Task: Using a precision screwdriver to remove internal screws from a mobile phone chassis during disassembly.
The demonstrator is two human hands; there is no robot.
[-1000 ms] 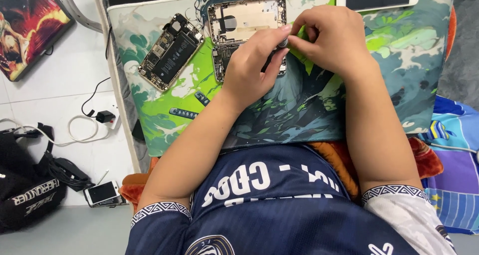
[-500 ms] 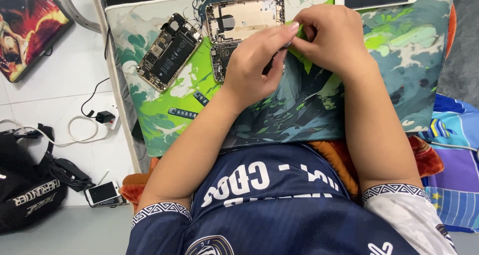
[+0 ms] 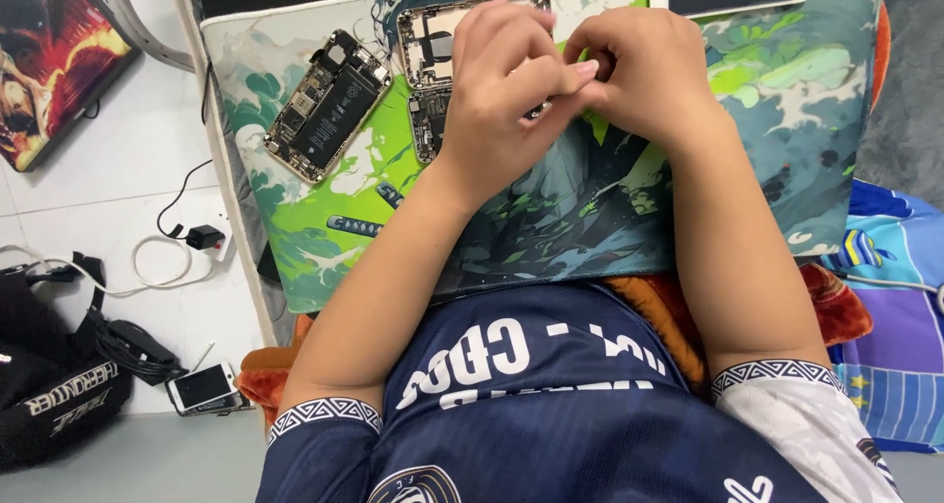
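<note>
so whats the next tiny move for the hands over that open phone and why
Probably part the fingertips slightly. The left hand and right hand meet pinched together above the opened phone housing, and whatever they hold is hidden, so nothing can be checked or placed until it shows.

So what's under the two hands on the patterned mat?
Under the left hand lies an opened phone chassis on the mat. The right hand meets it fingertip to fingertip. Whatever they pinch is covered.

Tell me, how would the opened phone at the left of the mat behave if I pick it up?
The opened phone looks thin, flat and stiff, so probably light. Its exposed inner parts seem fragile. Lying flat on the mat, it should not roll.
</note>
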